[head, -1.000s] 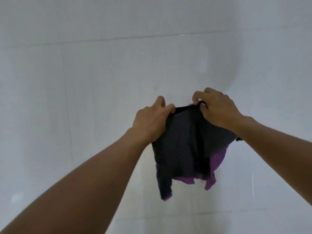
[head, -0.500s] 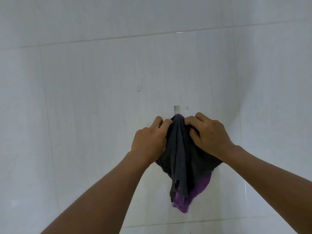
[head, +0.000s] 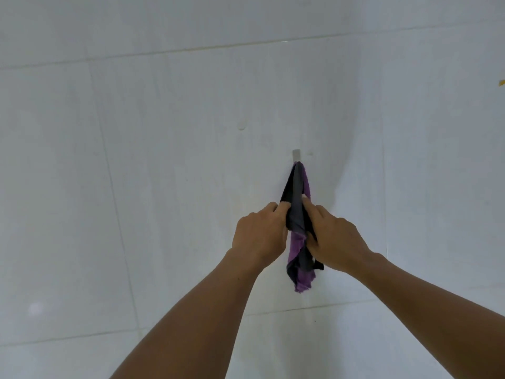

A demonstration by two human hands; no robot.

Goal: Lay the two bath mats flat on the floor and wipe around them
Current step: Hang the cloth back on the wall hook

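A dark grey and purple wiping cloth hangs in a narrow bunch from a small metal hook on the white tiled wall. My left hand presses against the cloth's left side and my right hand against its right side, so both hold it about halfway down. The cloth's purple lower end dangles below my hands. No bath mat is in view.
White wall tiles with thin grout lines fill the whole view. A small blister-like mark sits on the wall up and left of the hook. A yellow speck shows at the right edge.
The cloth was spread between my hands, then gathered and raised. Now its top is caught on the hook, and my hands have slid down to its middle.
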